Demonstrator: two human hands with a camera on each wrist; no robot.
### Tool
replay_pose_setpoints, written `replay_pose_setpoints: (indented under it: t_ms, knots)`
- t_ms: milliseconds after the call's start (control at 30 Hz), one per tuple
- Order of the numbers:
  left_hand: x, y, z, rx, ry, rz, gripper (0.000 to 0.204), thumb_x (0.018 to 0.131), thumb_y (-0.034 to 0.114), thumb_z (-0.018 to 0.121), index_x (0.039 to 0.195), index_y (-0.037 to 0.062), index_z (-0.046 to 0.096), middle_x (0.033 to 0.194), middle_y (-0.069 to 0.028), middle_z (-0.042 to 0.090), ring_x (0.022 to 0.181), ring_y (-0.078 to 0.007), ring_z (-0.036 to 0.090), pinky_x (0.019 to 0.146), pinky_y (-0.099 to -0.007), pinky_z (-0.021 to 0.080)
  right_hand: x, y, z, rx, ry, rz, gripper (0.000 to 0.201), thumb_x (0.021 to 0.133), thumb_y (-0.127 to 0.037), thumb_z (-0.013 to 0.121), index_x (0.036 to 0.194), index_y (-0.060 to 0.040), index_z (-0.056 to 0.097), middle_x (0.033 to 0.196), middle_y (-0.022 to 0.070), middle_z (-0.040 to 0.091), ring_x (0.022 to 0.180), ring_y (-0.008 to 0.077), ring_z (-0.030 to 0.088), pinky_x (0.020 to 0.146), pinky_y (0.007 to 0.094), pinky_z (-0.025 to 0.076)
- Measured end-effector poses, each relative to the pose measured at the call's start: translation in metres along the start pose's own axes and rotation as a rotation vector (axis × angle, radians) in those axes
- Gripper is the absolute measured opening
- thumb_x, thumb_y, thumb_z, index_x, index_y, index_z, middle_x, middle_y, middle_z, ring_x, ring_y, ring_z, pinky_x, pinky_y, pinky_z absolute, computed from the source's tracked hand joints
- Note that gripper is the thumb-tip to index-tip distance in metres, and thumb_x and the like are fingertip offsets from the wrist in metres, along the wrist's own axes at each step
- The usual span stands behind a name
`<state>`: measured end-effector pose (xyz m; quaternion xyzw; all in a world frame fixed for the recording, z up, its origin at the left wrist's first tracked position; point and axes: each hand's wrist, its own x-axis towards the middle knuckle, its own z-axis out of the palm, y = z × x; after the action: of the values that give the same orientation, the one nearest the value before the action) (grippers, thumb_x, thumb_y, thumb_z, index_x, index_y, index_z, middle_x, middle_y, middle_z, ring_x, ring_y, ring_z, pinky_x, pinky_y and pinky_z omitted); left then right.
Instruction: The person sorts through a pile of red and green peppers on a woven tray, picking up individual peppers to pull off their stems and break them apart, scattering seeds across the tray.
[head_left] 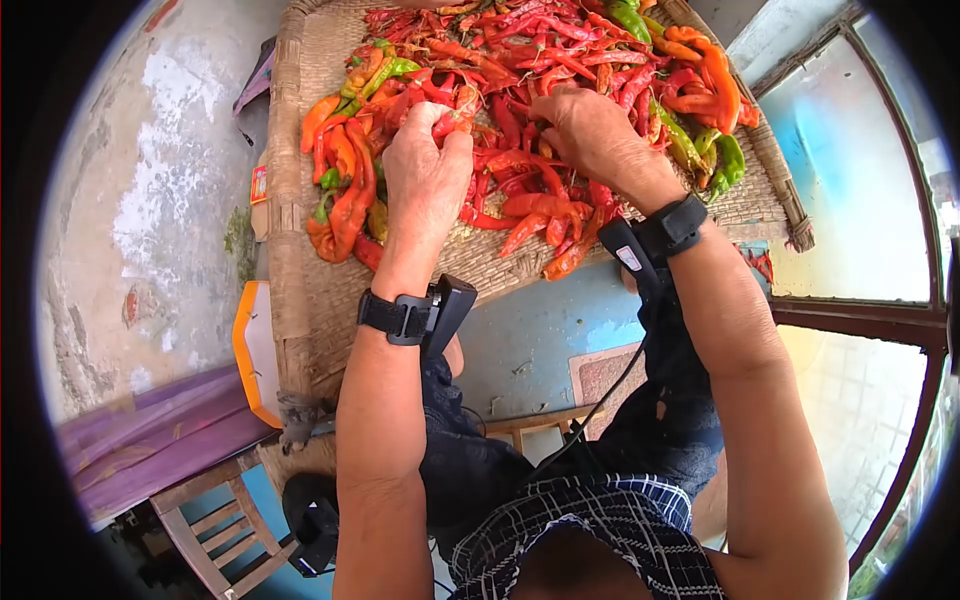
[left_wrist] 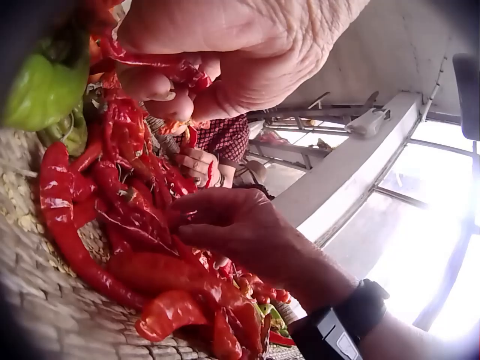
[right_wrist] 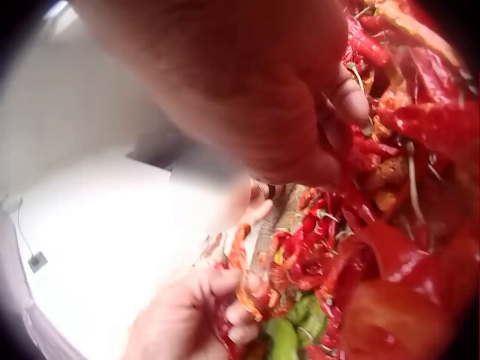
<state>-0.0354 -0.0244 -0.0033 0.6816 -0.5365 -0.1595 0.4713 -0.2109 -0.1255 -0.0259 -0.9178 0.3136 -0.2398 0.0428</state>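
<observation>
Red chili peppers point(head_left: 520, 50) lie heaped on a woven tray point(head_left: 300, 290), with orange and green ones at its sides. At the near left of the heap, my left hand point(head_left: 425, 185) grips wrinkled chili peppers between thumb and curled fingers; a red chili pepper point(left_wrist: 161, 64) shows there in the left wrist view, and an orange-red one point(right_wrist: 247, 296) in the right wrist view. My right hand point(head_left: 610, 145) is down among the peppers to the right, thumb and fingers pinching a red chili pepper point(left_wrist: 177, 217). Its fingertips are partly hidden by the heap.
Across the tray, another person's hand point(left_wrist: 202, 166) shows beside a checked sleeve point(left_wrist: 231, 139). A peeling wall point(head_left: 170, 200) rises at left, a framed window point(head_left: 860, 180) at right. A wooden chair point(head_left: 230, 530) stands at lower left. A black cable point(head_left: 610, 390) hangs from my right wrist.
</observation>
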Motion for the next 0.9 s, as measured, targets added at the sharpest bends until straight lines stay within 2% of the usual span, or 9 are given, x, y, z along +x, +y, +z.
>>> replay_pose_setpoints:
  t_ms: [100,167,200,267,367,567,700,767,900]
  knots:
    - [-0.001,0.000,-0.001,-0.018,-0.003,-0.011,0.024,0.078,0.013,0.055,0.097,-0.0015,0.058,0.088,-0.0200,0.064,0.082,-0.0341,0.063,0.075,-0.0394,0.048,0.007,-0.006,-0.018,0.110,-0.119,0.111,0.020,0.078,-0.008,0.063,0.097,-0.0030,0.065,0.081,0.0135,0.066,0.075,0.0199,0.065,0.067,0.0318,0.051]
    - [0.000,-0.003,-0.001,0.021,0.020,0.042,0.021,0.079,0.010,0.053,0.097,-0.0010,0.058,0.075,-0.0027,0.059,0.065,-0.0083,0.050,0.059,-0.0256,0.042,0.010,-0.007,-0.031,0.282,-0.129,0.171,0.017,0.080,-0.008,0.063,0.096,-0.0025,0.066,0.079,0.0127,0.066,0.073,0.0182,0.064,0.067,0.0312,0.050]
    - [0.000,-0.001,-0.002,0.018,0.021,0.040,0.021,0.079,0.010,0.053,0.097,-0.0010,0.058,0.075,-0.0027,0.059,0.065,-0.0083,0.050,0.059,-0.0256,0.042,0.011,-0.006,-0.037,0.338,-0.027,0.160,0.014,0.078,-0.011,0.064,0.090,-0.0033,0.067,0.075,0.0140,0.065,0.070,0.0229,0.065,0.065,0.0337,0.051]
    - [0.000,0.005,-0.004,-0.047,0.004,-0.019,0.024,0.079,0.014,0.055,0.097,-0.0014,0.057,0.088,-0.0197,0.064,0.082,-0.0335,0.064,0.074,-0.0393,0.049,0.012,0.002,-0.041,0.370,0.165,0.130,0.014,0.079,-0.016,0.065,0.085,-0.0044,0.068,0.069,0.0143,0.064,0.063,0.0242,0.065,0.060,0.0343,0.051]
    - [0.000,0.004,-0.004,-0.013,0.022,-0.011,0.023,0.079,0.014,0.055,0.096,-0.0012,0.058,0.087,-0.0197,0.065,0.082,-0.0331,0.064,0.074,-0.0385,0.049,0.013,0.006,-0.047,0.302,0.364,0.345,0.015,0.080,-0.018,0.065,0.089,-0.0056,0.067,0.069,0.0145,0.064,0.063,0.0267,0.065,0.060,0.0359,0.051]
    - [0.000,0.005,-0.003,-0.044,0.020,-0.012,0.023,0.078,0.012,0.055,0.096,-0.0013,0.058,0.087,-0.0197,0.065,0.082,-0.0344,0.063,0.074,-0.0392,0.049,0.003,0.003,-0.036,-0.205,0.495,0.248,0.026,0.082,-0.020,0.063,0.107,-0.0105,0.062,0.093,0.0158,0.060,0.084,0.0344,0.062,0.071,0.0436,0.051]
    - [0.000,0.005,-0.003,-0.011,0.016,0.007,0.024,0.078,0.012,0.054,0.096,-0.0015,0.058,0.087,-0.0204,0.065,0.081,-0.0352,0.063,0.074,-0.0397,0.049,0.001,-0.014,-0.024,-0.087,0.138,0.184,0.018,0.080,-0.025,0.065,0.091,-0.0106,0.065,0.086,0.0139,0.064,0.079,0.0321,0.065,0.067,0.0416,0.054]
    - [-0.001,0.004,-0.002,0.062,0.022,0.045,0.022,0.079,0.010,0.054,0.097,-0.0019,0.058,0.076,-0.0055,0.060,0.066,-0.0109,0.053,0.061,-0.0279,0.044,0.003,-0.031,-0.022,-0.129,-0.210,0.250,0.021,0.079,-0.030,0.066,0.089,-0.0110,0.066,0.081,0.0140,0.066,0.077,0.0310,0.066,0.067,0.0413,0.054]
    - [-0.003,0.007,-0.003,0.011,0.014,0.028,0.022,0.078,0.010,0.055,0.097,-0.0018,0.058,0.076,-0.0065,0.060,0.066,-0.0113,0.053,0.061,-0.0280,0.044,-0.004,-0.038,-0.001,-0.150,-0.293,0.169,0.019,0.078,-0.029,0.066,0.082,-0.0097,0.064,0.074,0.0139,0.064,0.074,0.0356,0.063,0.064,0.0446,0.052]
